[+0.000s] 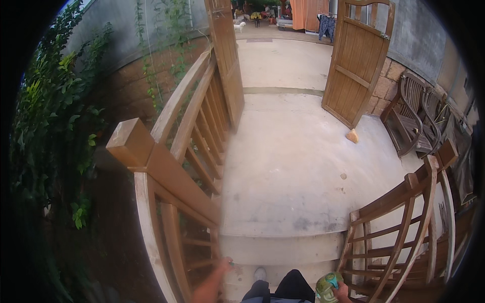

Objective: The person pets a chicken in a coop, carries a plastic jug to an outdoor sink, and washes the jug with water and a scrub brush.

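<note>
My right hand (340, 292), low in the frame, grips a translucent green plastic jug (325, 291) by its teal handle (332, 280). The jug hangs beside my right leg, close to the right wooden railing. My left hand (226, 264) is near the balusters of the left wooden railing (170, 223). A small teal bit shows at its fingers, too blurred to name. Below me are concrete steps (288, 248), with one pale shoe (260, 274) on a tread.
A concrete landing (280, 163) leads to an open double wooden gate (356, 64). A stone (352, 136) lies at the right leaf's foot. Wooden benches (411, 117) stand right; leafy climbers (49, 113) grow left. Beyond are a white dog (239, 26) and seated people (242, 14).
</note>
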`<state>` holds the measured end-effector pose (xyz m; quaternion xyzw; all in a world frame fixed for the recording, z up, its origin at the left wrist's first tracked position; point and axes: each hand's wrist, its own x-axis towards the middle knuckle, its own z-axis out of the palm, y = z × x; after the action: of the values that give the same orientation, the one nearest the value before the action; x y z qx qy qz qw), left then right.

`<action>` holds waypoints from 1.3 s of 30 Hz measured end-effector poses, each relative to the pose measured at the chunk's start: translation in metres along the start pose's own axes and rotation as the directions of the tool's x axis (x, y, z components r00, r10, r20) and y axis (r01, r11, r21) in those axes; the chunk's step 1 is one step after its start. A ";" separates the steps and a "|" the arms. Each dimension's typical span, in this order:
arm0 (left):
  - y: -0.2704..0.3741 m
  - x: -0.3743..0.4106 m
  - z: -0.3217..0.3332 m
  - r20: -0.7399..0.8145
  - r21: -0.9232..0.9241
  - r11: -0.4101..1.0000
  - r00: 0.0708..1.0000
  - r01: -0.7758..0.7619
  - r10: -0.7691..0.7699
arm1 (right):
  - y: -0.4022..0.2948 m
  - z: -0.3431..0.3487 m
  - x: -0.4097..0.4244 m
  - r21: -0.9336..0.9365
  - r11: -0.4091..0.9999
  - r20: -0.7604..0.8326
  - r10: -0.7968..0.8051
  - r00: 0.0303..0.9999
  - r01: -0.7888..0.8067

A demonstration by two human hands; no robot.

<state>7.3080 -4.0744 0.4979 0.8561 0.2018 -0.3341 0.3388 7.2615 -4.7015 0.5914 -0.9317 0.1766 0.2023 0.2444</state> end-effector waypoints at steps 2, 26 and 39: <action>0.033 0.045 -0.043 -0.123 -0.017 0.986 0.979 -0.166 0.163 | -0.003 -0.004 0.001 0.020 0.999 -0.009 0.027 1.000 -0.027; 0.227 -0.031 -0.182 0.191 -0.034 0.992 0.975 0.118 -0.109 | -0.242 -0.246 0.282 0.143 0.990 -0.097 0.031 0.995 -0.017; 0.404 0.110 -0.395 0.192 0.097 0.976 0.959 0.194 -0.209 | -0.419 -0.413 0.467 -0.128 0.989 0.002 0.069 0.998 -0.068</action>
<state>7.7875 -4.0571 0.8164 0.8054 0.2397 -0.4591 0.2882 7.9607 -4.6834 0.8652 -0.9381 0.1946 0.2247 0.1777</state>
